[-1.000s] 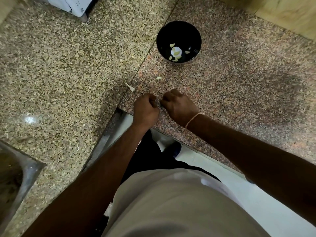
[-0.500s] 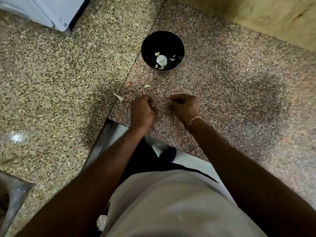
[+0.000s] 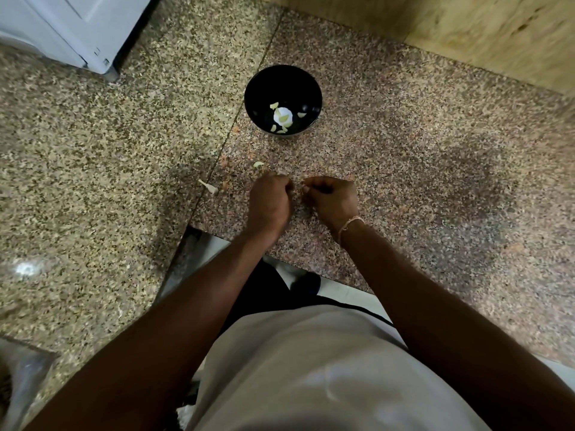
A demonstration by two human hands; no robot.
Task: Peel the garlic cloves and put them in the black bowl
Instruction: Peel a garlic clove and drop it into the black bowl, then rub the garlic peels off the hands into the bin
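Observation:
The black bowl (image 3: 264, 88) stands on the reddish granite counter, with several pale peeled garlic pieces (image 3: 282, 117) at its bottom. Both hands hover just above the counter, a short way in front of the bowl and near the counter's front edge. My left hand (image 3: 270, 202) is curled into a fist, and what it holds is hidden. A small gap separates it from my right hand (image 3: 331, 200), also curled, which pinches a small pale garlic clove (image 3: 304, 189) at its fingertips.
A garlic scrap (image 3: 257, 164) lies just beyond my left hand, and a pale stem piece (image 3: 209, 187) on the counter seam to its left. A white appliance (image 3: 62, 26) stands at the far left, a wooden panel (image 3: 466, 32) at the far right, a steel sink (image 3: 18, 384) at the lower left.
One second ago my hands touched at the fingertips; they pulled apart and now sit with a small gap. The view tilted, so the bowl appears lower in the frame.

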